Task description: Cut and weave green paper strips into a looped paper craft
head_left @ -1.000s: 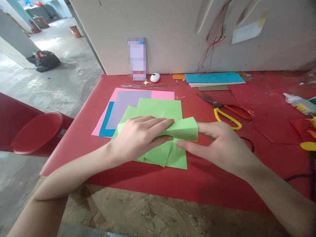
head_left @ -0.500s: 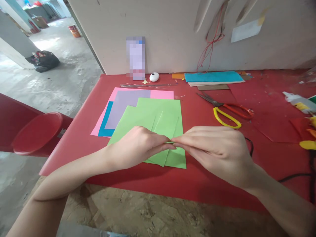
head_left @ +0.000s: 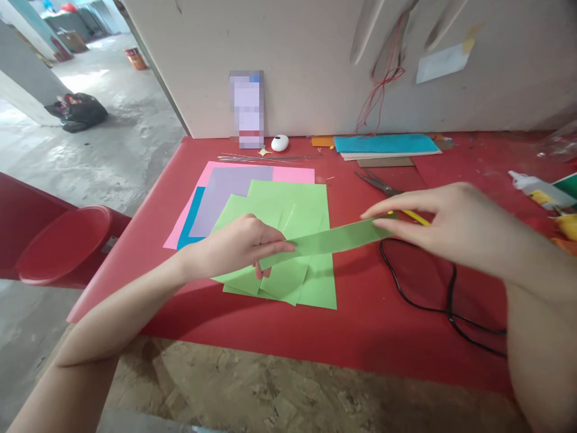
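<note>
A folded strip of green paper (head_left: 331, 239) is stretched between my two hands above the red table (head_left: 369, 337). My left hand (head_left: 238, 243) pinches its left end, fingers closed. My right hand (head_left: 444, 222) pinches its right end between thumb and fingers, raised over the scissors. Under the strip lies a loose pile of green paper sheets (head_left: 288, 264), fanned out on top of a grey sheet (head_left: 225, 192), a pink sheet (head_left: 295, 174) and a blue sheet (head_left: 192, 219).
Scissors with yellow and red handles (head_left: 383, 186) lie partly behind my right hand. A black cable (head_left: 433, 300) loops on the table. Blue and brown card (head_left: 383, 146), a glue bottle (head_left: 534, 189), thin wires (head_left: 265, 158) and a white oval object (head_left: 280, 142) sit further back. A red stool (head_left: 63, 240) stands left.
The green paper, pressed flat and then pinched between both hands, is now pulled out into a long strip. My right hand has moved right and up; my left stays over the pile.
</note>
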Demonstrator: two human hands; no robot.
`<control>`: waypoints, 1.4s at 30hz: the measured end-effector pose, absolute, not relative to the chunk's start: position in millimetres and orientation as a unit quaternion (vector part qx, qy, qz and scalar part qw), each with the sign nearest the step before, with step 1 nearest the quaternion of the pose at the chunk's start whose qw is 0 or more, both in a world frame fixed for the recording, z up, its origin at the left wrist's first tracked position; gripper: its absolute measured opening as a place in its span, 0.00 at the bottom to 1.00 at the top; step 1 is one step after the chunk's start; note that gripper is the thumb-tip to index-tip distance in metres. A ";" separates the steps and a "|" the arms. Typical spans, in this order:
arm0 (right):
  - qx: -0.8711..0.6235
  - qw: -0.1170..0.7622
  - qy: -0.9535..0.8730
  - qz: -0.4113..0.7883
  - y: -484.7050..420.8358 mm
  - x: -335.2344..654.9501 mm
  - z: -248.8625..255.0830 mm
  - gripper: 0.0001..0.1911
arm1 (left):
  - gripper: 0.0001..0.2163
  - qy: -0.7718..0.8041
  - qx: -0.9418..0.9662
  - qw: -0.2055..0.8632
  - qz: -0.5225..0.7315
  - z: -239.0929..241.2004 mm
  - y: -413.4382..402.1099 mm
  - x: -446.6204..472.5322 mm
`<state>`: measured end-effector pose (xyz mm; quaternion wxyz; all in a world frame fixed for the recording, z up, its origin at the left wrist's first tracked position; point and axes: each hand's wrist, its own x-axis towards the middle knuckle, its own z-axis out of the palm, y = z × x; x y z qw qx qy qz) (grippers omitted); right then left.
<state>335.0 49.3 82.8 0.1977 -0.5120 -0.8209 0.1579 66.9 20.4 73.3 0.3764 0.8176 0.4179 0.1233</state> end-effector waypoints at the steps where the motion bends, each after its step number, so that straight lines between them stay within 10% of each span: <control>1: -0.481 0.181 -0.845 0.144 43.9 327.7 80.1 0.07 | 0.19 0.414 0.822 0.372 0.119 71.4 18.5 69.5; 23: -0.427 0.100 -0.890 0.122 14.0 279.2 63.3 0.13 | 0.07 0.325 0.912 0.067 0.240 45.7 7.7 88.8; 42: -0.373 0.155 -0.914 0.038 14.8 271.2 41.3 0.20 | 0.06 0.327 0.900 0.124 0.259 39.6 12.0 86.1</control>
